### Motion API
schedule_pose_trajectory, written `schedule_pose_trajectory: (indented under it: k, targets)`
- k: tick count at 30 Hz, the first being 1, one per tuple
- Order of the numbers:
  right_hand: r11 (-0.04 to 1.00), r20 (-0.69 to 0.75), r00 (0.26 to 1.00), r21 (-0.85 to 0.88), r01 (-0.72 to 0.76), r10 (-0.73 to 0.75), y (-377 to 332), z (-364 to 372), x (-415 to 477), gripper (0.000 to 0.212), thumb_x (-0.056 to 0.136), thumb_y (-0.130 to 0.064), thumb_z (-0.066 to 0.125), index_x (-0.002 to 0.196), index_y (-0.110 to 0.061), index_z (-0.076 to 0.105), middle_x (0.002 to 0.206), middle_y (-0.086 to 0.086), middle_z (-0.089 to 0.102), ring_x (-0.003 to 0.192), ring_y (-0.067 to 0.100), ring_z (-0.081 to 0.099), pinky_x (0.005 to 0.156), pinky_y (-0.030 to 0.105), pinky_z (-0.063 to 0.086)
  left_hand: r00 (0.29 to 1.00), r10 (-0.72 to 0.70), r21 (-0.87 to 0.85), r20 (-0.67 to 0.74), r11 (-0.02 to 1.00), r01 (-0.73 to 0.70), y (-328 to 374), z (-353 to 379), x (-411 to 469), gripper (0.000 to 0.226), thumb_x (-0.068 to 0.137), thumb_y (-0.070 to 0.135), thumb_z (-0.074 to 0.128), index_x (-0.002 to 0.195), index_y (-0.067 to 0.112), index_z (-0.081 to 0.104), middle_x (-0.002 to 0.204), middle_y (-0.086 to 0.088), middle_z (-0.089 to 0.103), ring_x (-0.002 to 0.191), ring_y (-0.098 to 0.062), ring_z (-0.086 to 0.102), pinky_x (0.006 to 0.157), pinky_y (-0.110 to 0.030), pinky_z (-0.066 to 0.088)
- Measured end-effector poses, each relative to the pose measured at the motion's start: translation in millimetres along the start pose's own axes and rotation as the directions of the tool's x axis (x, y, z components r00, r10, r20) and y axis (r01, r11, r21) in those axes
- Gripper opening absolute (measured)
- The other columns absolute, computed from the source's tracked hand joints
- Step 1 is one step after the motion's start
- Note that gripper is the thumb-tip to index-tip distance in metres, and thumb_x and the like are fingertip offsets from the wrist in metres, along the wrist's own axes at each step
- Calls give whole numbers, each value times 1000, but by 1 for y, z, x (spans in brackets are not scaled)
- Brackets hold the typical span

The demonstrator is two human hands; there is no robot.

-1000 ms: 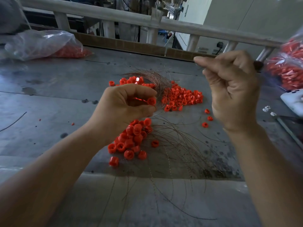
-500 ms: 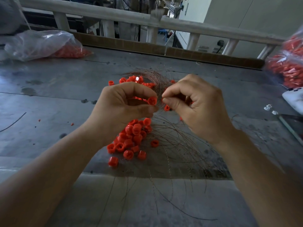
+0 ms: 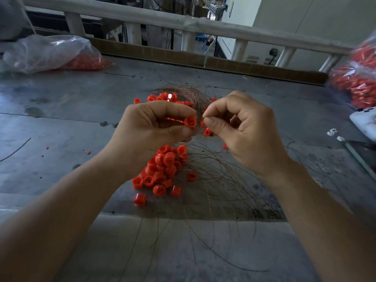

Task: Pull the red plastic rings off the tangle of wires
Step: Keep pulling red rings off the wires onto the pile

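Grey tabletop carries the wires, fanned toward me, with loose rings heaped beside them. My left hand curls round one ring, thumb and forefinger steadying it above the heap; my right hand, fingers curled, pinches what I take to be one of the wires just beside it, ready to draw it free

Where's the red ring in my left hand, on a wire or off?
Cannot tell. The left hand pinches the red ring, the right hand pinches a thin wire beside it; any threading is hidden.
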State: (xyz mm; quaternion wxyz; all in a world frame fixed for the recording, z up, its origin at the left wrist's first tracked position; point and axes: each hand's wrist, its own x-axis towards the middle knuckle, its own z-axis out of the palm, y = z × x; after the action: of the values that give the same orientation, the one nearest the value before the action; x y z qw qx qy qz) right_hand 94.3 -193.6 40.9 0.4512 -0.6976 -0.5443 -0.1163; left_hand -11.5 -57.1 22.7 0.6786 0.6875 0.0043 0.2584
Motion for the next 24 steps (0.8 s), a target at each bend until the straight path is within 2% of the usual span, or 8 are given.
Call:
schedule_pose_trajectory:
  k: [5, 8, 11, 16, 19, 22, 24]
  targets:
    - [1000, 38, 999, -6, -9, 9, 0, 2, 0, 5, 78, -9, 65, 79, -13, 65, 72, -15, 51, 68, -1, 50, 61, 6, 38, 999, 21, -6, 43, 1000, -21, 0, -1, -1, 27, 55, 22, 71, 82, 24, 75, 81, 1, 73, 79, -13, 70, 67, -18, 53]
    - [1000, 37, 999, -19, -9, 9, 1, 2, -1, 2, 78, -9, 65, 79, -11, 65, 72, -15, 50, 66, -1, 50, 61, 6, 38, 998, 20, -14, 57, 1000, -19, -1, -2, -1, 26, 61, 14, 71, 84, 26, 75, 82, 2, 73, 80, -13, 70, 68, -18, 53]
    - [1000, 43, 999, -27, -2, 3, 1, 1, -1, 1, 78, -9, 65, 78, -10, 65, 72, -15, 51, 66, -1, 50, 61, 6, 38, 998, 12, -24, 65, 1000, -10, -1, -3, -1, 28, 60, 20, 70, 86, 27, 74, 84, 2, 73, 82, -13, 70, 70, -18, 53]
    - [1000, 48, 999, -27, -6, 7, 0, 0, -1, 2, 78, -8, 65, 78, -10, 65, 71, -15, 50, 66, -2, 49, 61, 7, 38, 996, -6, -58, 92, 998, 11, -1, -3, -2, 29, 62, 18, 67, 89, 26, 74, 86, 1, 73, 84, -14, 69, 71, -19, 53]
    - [1000, 43, 999, -27, -3, 4, -1, 0, -1, 3, 78, -8, 66, 78, -10, 65, 72, -16, 50, 66, -2, 49, 61, 7, 37, 995, -8, -84, 103, 996, 16, -1, -2, -2, 29, 65, 11, 65, 89, 24, 75, 85, 1, 73, 83, -13, 69, 71, -19, 53]
    - [1000, 45, 999, -20, -6, 7, -1, 0, -1, 4, 78, -8, 66, 78, -12, 65, 72, -15, 50, 65, -1, 49, 61, 8, 38, 997, -10, -87, 81, 996, 17, -1, -2, -1, 30, 66, 4, 62, 86, 23, 75, 83, 0, 73, 82, -13, 70, 71, -18, 53]
    - [1000, 48, 999, -15, -9, 9, -2, 0, -2, 3, 78, -8, 66, 78, -11, 66, 72, -12, 52, 65, 1, 50, 61, 9, 40, 998, -7, -94, 61, 996, 13, -1, -2, -1, 27, 63, 7, 65, 83, 22, 75, 81, -1, 73, 80, -13, 70, 70, -18, 53]
